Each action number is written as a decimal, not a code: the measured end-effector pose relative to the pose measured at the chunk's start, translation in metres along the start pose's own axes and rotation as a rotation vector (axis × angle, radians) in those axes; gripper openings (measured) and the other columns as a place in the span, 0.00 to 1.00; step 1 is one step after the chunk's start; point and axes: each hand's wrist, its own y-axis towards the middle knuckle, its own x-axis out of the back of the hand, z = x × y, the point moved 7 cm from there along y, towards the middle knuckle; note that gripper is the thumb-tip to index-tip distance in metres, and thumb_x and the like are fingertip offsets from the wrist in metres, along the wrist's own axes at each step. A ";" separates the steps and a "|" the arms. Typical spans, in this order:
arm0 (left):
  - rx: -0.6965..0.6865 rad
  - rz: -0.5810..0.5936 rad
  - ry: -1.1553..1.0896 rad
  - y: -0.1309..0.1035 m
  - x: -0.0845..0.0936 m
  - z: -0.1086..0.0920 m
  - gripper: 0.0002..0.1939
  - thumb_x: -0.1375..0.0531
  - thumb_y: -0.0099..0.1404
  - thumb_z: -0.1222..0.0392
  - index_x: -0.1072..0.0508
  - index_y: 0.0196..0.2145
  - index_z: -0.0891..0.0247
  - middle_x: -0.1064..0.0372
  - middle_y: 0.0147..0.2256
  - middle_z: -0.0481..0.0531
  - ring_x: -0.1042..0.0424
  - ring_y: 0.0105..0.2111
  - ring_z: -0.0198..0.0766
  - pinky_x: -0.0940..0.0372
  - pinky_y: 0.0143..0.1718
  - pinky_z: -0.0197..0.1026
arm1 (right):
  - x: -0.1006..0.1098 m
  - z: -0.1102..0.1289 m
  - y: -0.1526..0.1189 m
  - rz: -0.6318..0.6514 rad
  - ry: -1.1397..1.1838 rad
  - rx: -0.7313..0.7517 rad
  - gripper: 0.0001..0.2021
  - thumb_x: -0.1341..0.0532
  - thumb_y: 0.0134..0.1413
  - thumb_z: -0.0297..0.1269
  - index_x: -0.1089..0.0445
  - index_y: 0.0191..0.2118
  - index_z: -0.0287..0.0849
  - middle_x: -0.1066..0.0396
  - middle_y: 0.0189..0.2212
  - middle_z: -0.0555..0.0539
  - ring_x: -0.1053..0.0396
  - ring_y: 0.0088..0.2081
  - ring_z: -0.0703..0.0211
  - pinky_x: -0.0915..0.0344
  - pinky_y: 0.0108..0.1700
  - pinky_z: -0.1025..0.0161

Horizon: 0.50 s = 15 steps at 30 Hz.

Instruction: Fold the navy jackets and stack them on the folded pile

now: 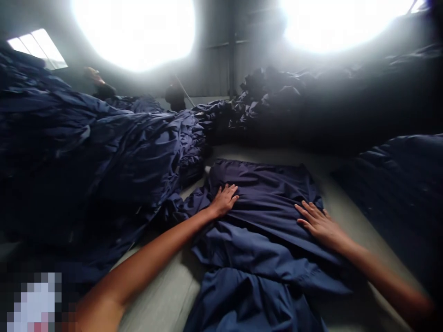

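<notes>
A dark blue cloth garment [263,184] lies spread and wrinkled on a pale work surface [173,290]; its kind is unclear. My left hand [225,200] rests flat on the garment's left side, fingers apart. On the right edge of the same cloth, my right hand [316,224] lies with its fingers spread and palm down. Neither hand grips anything. Nearer to me, more blue fabric [249,299] hangs in loose folds towards the bottom of the view.
A tall heap of dark blue garments [138,152] rises on the left. Another pile [401,184] sits at the right, and a further heap [270,97] stands behind. Two people [100,85] are in the background. Bright lights [134,32] glare overhead.
</notes>
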 end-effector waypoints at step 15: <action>0.182 -0.418 0.397 -0.218 0.109 0.067 0.28 0.43 0.70 0.60 0.35 0.66 0.64 0.39 0.66 0.65 0.39 0.66 0.57 0.40 0.66 0.58 | 0.004 -0.112 -0.019 0.014 0.221 0.004 0.32 0.52 0.54 0.66 0.32 0.63 0.76 0.35 0.66 0.40 0.40 0.68 0.39 0.42 0.65 0.37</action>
